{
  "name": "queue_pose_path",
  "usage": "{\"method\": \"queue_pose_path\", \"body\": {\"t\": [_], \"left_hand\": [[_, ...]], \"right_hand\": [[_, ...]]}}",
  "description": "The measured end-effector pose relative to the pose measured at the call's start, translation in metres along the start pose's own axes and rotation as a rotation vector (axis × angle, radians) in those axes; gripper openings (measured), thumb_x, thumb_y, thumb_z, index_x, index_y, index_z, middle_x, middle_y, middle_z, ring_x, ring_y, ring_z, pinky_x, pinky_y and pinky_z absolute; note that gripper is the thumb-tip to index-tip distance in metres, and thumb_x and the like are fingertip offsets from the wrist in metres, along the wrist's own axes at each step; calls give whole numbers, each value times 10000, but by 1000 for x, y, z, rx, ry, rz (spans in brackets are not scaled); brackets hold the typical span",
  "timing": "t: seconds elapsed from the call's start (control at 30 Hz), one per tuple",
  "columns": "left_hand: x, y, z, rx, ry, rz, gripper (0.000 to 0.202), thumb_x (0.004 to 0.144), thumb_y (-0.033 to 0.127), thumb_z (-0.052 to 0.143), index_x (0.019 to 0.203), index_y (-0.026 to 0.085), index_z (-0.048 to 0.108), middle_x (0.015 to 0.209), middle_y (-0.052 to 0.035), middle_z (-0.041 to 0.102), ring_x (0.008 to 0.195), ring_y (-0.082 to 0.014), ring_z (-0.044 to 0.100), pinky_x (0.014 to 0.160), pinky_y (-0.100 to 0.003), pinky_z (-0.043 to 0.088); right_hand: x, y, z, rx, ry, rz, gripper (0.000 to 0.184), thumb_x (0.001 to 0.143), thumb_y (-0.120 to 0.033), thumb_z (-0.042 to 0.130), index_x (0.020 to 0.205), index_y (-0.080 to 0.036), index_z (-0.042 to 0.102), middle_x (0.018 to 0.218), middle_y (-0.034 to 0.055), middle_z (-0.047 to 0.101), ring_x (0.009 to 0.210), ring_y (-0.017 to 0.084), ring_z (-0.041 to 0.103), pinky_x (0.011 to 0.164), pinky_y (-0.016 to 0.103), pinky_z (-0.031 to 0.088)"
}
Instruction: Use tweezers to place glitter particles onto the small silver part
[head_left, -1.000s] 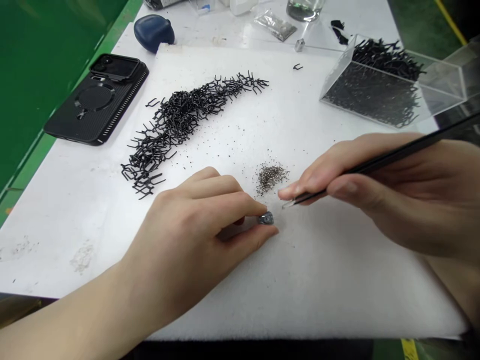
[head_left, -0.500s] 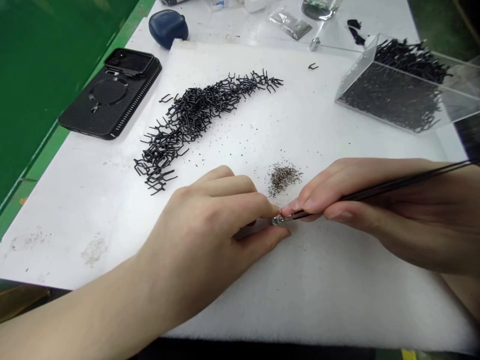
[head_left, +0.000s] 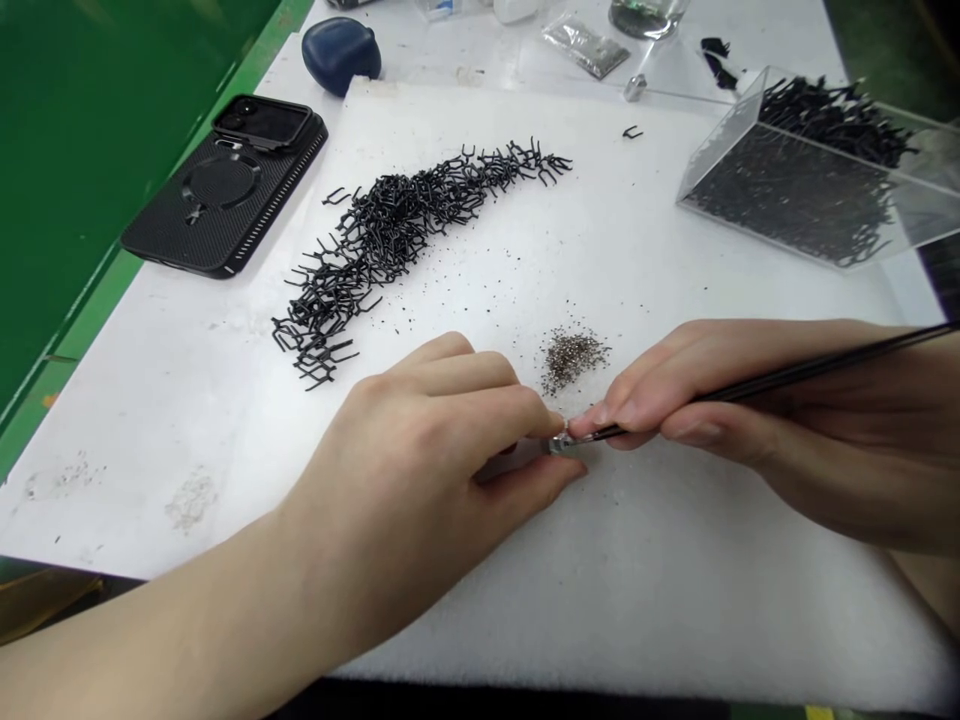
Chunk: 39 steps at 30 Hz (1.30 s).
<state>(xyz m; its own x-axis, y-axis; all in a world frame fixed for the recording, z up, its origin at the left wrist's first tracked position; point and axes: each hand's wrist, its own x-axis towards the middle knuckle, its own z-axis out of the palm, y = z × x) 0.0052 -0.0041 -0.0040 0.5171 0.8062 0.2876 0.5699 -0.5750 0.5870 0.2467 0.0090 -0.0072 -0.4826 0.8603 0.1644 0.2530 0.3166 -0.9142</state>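
My left hand [head_left: 435,440] pinches a small grey metal part [head_left: 559,445] between thumb and forefinger, resting on the white foam pad [head_left: 675,580]. My right hand [head_left: 750,410] grips black tweezers [head_left: 787,375], and their tip touches the small part. Just behind the fingertips lies a little heap of tiny brownish grains [head_left: 571,355]. A long curved pile of black wire clips [head_left: 390,235] spreads across the pad to the far left.
A tilted clear plastic box [head_left: 810,180] full of black clips stands at the back right. A phone in a black case [head_left: 225,185] and a dark blue pouch [head_left: 341,50] lie at the back left. A small plastic bag [head_left: 585,45] and a stray clip [head_left: 632,131] lie beyond.
My right hand has brought the tweezers leftward and down until the tip meets the small part in my left fingers. The view has shifted slightly to the left.
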Motion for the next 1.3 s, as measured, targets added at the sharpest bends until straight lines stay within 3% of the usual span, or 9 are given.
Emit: {"method": "queue_pose_path", "body": {"t": [0.43, 0.67, 0.73, 0.83, 0.9, 0.97, 1.0, 1.17, 1.3], "left_hand": [[2, 1, 0, 0, -1, 1, 72, 860, 184, 782, 870, 127, 825, 683, 10, 661, 691, -104, 604, 654, -223, 491], [1, -2, 1, -13, -5, -3, 60, 855, 185, 785, 868, 139, 821, 687, 10, 671, 701, -111, 609, 637, -231, 493], [1, -2, 1, -14, 3, -10, 51, 849, 190, 792, 865, 147, 815, 706, 10, 686, 709, -112, 615, 636, -230, 494], [0, -2, -1, -23, 10, -8, 52, 842, 214, 805, 853, 164, 802, 719, 14, 694, 707, -109, 614, 637, -224, 494], [0, -2, -1, -32, 6, -11, 57, 842, 223, 806, 848, 167, 796, 718, 13, 689, 703, -110, 608, 642, -224, 494], [-1, -3, -1, -46, 2, -22, 46, 836, 212, 806, 839, 169, 789, 720, 10, 686, 712, -118, 606, 645, -228, 493], [-1, -3, -1, -56, -3, -34, 35, 833, 201, 803, 840, 171, 787, 726, 7, 687, 721, -124, 607, 645, -231, 491], [-2, -4, 0, -94, -47, -69, 51, 855, 206, 761, 886, 172, 782, 751, -17, 695, 763, -163, 604, 647, -260, 485], [-3, -6, 3, -101, -53, -57, 93, 849, 234, 767, 909, 163, 777, 775, -31, 704, 784, -186, 602, 663, -282, 497]], "right_hand": [[2, -3, 0, -46, -1, 8, 73, 911, -259, 751, 957, -303, 787, 901, -16, 799, 867, 202, 773, 761, 297, 655], [6, -1, -1, -49, -50, -24, 102, 899, -234, 757, 976, -294, 788, 913, -1, 804, 866, 215, 777, 732, 319, 657], [5, -3, -1, -24, -6, -13, 93, 900, -248, 759, 963, -304, 797, 890, 1, 803, 818, 223, 778, 703, 346, 652], [5, -5, -2, -13, 205, -8, 97, 912, -290, 747, 979, -333, 801, 891, -1, 792, 772, 228, 769, 708, 397, 632], [6, -4, -9, -178, 333, -63, 128, 895, -277, 762, 993, -351, 797, 936, -2, 769, 807, 217, 746, 730, 401, 593], [7, -2, -21, -440, 364, -139, 147, 849, -252, 797, 955, -353, 793, 964, 0, 738, 831, 204, 702, 718, 387, 540], [7, 0, -28, -535, 357, -161, 138, 828, -241, 808, 916, -345, 788, 958, 6, 730, 822, 205, 684, 706, 386, 523], [0, 3, -60, -718, -10, -89, 203, 897, -269, 629, 1017, -327, 782, 928, 30, 753, 576, 170, 601, 499, 363, 447], [2, -8, -66, -818, -85, -66, 264, 899, -252, 603, 1070, -322, 792, 872, 44, 717, 550, 165, 560, 486, 354, 388]]}}
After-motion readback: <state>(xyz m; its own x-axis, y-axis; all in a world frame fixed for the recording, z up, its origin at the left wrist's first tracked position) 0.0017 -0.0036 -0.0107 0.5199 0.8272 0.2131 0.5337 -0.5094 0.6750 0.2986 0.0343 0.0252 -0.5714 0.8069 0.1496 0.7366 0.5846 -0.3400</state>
